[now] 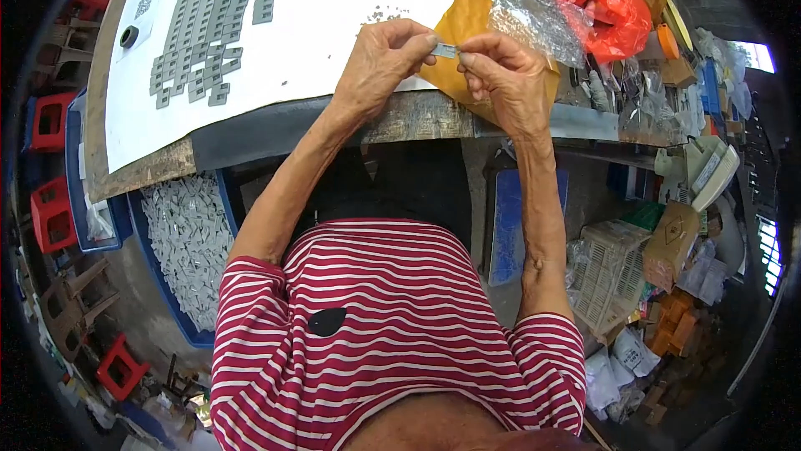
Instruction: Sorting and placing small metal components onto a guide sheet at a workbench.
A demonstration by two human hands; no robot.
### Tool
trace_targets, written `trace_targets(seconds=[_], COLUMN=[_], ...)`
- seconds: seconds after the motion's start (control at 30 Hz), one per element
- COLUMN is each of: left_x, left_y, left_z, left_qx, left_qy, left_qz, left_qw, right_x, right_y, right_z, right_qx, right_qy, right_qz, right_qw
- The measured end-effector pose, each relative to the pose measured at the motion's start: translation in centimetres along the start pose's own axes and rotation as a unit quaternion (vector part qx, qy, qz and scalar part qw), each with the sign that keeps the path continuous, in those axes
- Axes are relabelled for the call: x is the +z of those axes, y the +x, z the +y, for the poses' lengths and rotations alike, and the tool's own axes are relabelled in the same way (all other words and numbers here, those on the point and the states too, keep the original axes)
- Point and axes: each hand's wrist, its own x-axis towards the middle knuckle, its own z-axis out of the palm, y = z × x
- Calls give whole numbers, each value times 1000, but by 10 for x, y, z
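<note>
Between my two hands, over the table's near edge, is a small flat grey part (444,50). My left hand (380,63) pinches its left end between thumb and fingers. At its right end my right hand (511,80) is closed in a pinch; whether a separate tiny piece sits in those fingertips cannot be made out. Below the hands lies a yellow-brown paper envelope (464,13). Just beyond my left hand, tiny loose pieces (388,14) are scattered on the white sheet (325,0). Several similar grey parts (204,30) lie in slanting rows at the left.
A black ring (128,35) rests at the sheet's left. Bubble wrap (538,25) and a red plastic bag (596,0) crowd the right side, with dark cables behind. Below the table's left end stands a blue bin (171,292) of grey parts. Red stools (54,205) stand farther left.
</note>
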Motion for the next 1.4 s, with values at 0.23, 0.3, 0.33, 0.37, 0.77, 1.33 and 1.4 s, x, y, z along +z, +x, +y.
trace_targets(seconds=[0.23, 0.3, 0.33, 0.37, 0.77, 1.33, 1.4], left_x=[0, 0, 0, 0, 2, -3, -6], left_y=[-3, -3, -3, -3, -3, 1, 1], left_z=[-1, -1, -1, -1, -4, -12, -13], left_qx=[25, 34, 45, 44, 28, 12, 0], left_qy=[134, 149, 165, 165, 161, 164, 159], left_qz=[-1, -5, -8, -8, -17, -35, -33], left_qw=[991, 988, 985, 985, 986, 986, 987], right_x=[3, 4, 3, 2, 0, 3, 7], right_y=[0, 0, 0, 1, -1, 1, 0], right_z=[4, 3, 2, 2, 7, 25, 25], right_qx=[31, 40, 45, 49, 59, 62, 49], right_qy=[-60, -67, -74, -81, -93, -37, -66], right_qz=[0, -1, -11, -21, -23, -17, -8], right_qw=[998, 997, 996, 995, 994, 997, 997])
